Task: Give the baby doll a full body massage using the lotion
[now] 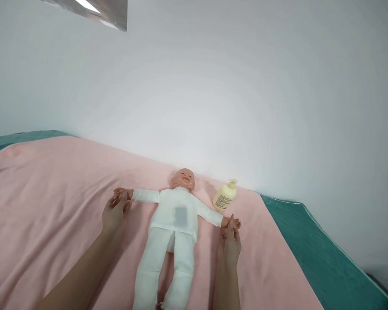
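A baby doll [173,211] with a white cloth body lies face up on a pink blanket [67,185], its arms spread out to both sides. My left hand [114,213] is closed on the doll's hand at the left, thumb and fingers pinching it near the wrist. At the right, my right hand [231,245] holds the doll's other hand between thumb and fingers. A grey patch marks the doll's front. Close to the doll's head and right arm stands a pale yellow pump bottle [224,196], which neither hand touches.
A green cover [323,245] shows beyond the blanket on the right and at the far left. Behind the blanket rises a plain pale wall [213,86]. A shiny grey object [110,13] is partly in view at the top left.
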The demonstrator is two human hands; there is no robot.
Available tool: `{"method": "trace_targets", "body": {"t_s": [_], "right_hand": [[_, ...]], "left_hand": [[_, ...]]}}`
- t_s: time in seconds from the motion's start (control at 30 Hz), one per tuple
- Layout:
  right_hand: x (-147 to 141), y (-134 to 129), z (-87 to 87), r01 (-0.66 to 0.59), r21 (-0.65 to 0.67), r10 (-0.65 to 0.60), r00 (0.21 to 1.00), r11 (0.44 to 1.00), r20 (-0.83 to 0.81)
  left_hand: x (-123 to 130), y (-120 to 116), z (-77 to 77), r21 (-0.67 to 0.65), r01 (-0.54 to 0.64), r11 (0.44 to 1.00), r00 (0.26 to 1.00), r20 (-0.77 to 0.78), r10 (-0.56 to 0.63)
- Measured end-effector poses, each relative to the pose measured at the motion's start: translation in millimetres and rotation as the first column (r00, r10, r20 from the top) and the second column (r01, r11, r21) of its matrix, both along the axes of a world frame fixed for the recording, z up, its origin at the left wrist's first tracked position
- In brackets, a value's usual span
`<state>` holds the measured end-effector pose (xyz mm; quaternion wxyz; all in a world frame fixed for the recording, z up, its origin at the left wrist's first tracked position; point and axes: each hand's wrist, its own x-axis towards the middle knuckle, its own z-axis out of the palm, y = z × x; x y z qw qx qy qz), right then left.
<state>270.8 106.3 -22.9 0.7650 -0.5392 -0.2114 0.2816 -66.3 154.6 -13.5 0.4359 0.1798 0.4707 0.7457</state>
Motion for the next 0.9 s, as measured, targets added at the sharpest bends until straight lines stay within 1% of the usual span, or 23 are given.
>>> {"method": "trace_targets", "body": {"t_s": [0.07,0.1,0.13,0.2,0.27,0.3,0.33,0.4,0.47,0.5,0.53,0.6,0.67,0.73,0.8,0.9], "right_hand": [[-12,-3,10.3,0.035,0.014,-0.036,0.997,0.999,0.069],[-19,-5,15.5,0.055,0.028,-0.057,0.992,0.998,0.114],[-27,-7,20.2,0.068,0.047,-0.075,0.984,0.997,0.164],[-42,-12,26.7,0.052,0.086,-0.074,0.96,0.995,0.271],[-55,-17,28.4,-0.032,0.094,-0.008,0.917,0.995,0.399],[-60,-19,27.5,-0.085,0.091,0.032,0.878,0.992,0.477],[-64,-20,25.7,-0.135,0.09,0.061,0.824,0.987,0.564],[-68,-21,21.4,-0.224,0.108,0.071,0.666,0.969,0.742],[-69,-20,18.5,-0.302,0.149,0.012,0.472,0.942,0.882],[-69,-20,18.2,-0.334,0.165,-0.027,0.38,0.928,0.924],[-69,-19,18.7,-0.359,0.174,-0.063,0.302,0.917,0.951],[-70,-18,21.9,-0.391,0.177,-0.107,0.193,0.903,0.975],[-72,-18,26.8,-0.413,0.157,-0.113,0.129,0.897,0.985],[-75,-19,31.7,-0.432,0.136,-0.108,0.088,0.892,0.99],[-77,-19,35.0,-0.443,0.128,-0.109,0.068,0.888,0.992],[-78,-18,34.6,-0.454,0.123,-0.103,0.068,0.882,0.992]], "left_hand": [[10,-8,12.2,-0.028,-0.05,0.998,0.992,-0.121,0.047],[16,-12,17.6,-0.015,-0.055,0.998,0.982,-0.182,0.051],[22,-16,22.0,0.017,-0.029,0.999,0.967,-0.251,0.032],[34,-24,26.6,0.09,0.069,0.994,0.923,-0.385,-0.029],[44,-30,24.9,0.127,0.169,0.977,0.842,-0.534,-0.076],[48,-31,22.2,0.139,0.212,0.967,0.786,-0.612,-0.084],[50,-32,18.8,0.161,0.258,0.953,0.72,-0.69,-0.078],[51,-31,11.6,0.229,0.382,0.895,0.549,-0.835,-0.02],[50,-28,6.6,0.275,0.513,0.813,0.373,-0.925,0.078],[48,-27,5.4,0.282,0.56,0.779,0.3,-0.946,0.127],[48,-25,5.1,0.278,0.594,0.755,0.238,-0.957,0.165],[47,-24,6.0,0.271,0.636,0.723,0.157,-0.962,0.223],[48,-24,7.5,0.276,0.666,0.693,0.119,-0.957,0.266],[50,-24,8.5,0.283,0.689,0.667,0.105,-0.95,0.294],[52,-24,8.5,0.285,0.695,0.661,0.102,-0.948,0.302],[53,-23,7.8,0.282,0.696,0.661,0.091,-0.947,0.308]]}}
